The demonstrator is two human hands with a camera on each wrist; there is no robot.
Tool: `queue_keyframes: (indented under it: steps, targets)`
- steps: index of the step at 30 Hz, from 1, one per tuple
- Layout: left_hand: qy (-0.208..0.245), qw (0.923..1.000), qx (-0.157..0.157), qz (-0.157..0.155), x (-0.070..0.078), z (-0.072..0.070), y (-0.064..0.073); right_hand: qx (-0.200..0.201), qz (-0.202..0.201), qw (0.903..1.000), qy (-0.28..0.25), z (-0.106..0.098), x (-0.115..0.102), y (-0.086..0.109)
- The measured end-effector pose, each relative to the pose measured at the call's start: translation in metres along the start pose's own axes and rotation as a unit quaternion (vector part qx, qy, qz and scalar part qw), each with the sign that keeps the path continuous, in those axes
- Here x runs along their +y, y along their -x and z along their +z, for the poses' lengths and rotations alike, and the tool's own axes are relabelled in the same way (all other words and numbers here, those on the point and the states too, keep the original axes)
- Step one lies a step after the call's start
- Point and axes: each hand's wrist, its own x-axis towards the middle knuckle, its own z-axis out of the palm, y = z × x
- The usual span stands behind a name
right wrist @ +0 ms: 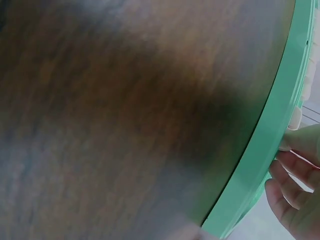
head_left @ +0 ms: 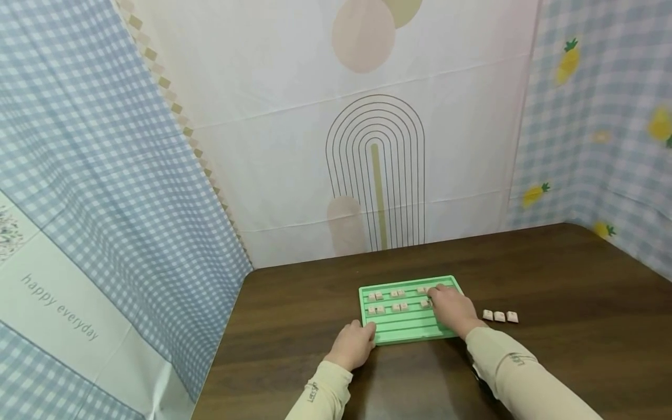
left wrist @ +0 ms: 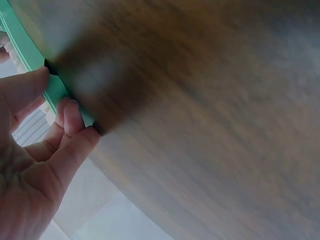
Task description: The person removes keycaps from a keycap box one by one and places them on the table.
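A: Item one, the tray?
B: Green tray point(head_left: 401, 328), flat on the brown table point(head_left: 283, 326), between the two hands. Long axis ran left to right, right end slightly farther off.

A: Contents?
B: Small pale tiles point(head_left: 399, 307), two rows toward the far side: pairs at left and middle, others beside the right fingertips. Nearer ridges bare where visible.

A: Left hand?
B: Left hand point(head_left: 354, 344), thumb and fingers clamped on the tray's near left corner.

A: Right hand?
B: Right hand point(head_left: 452, 308), over the tray's right end, fingers bent down at the tiles. Whether one was pinched, I could not tell.

A: Loose stock?
B: Three loose tiles point(head_left: 500, 316), one short line on the table, parallel-ish to the tray's length, off its right end.

A: Nearer hand?
B: The right; they lay rightward, just beyond its wrist. Left hand well apart, across the tray. By my judgement, the right was better placed for them.
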Motion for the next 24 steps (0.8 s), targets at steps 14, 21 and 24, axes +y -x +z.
queue_keyframes:
  steps: [14, 21, 24]
  targets:
    - [0.007, 0.9996, 0.017, 0.020, -0.0029, -0.0050, -0.0003, 0.017, -0.002, 0.9996, 0.021, -0.0040, -0.0021, -0.0022]
    - [0.007, 0.9996, 0.021, 0.017, -0.0013, -0.0018, 0.0008, 0.034, 0.012, 0.9991, 0.022, 0.0026, -0.0015, 0.0014]
    - [0.019, 0.9998, 0.009, 0.002, 0.0004, -0.0004, 0.0016, 0.052, 0.006, 0.9982, 0.030, 0.0048, 0.0008, 0.0045]
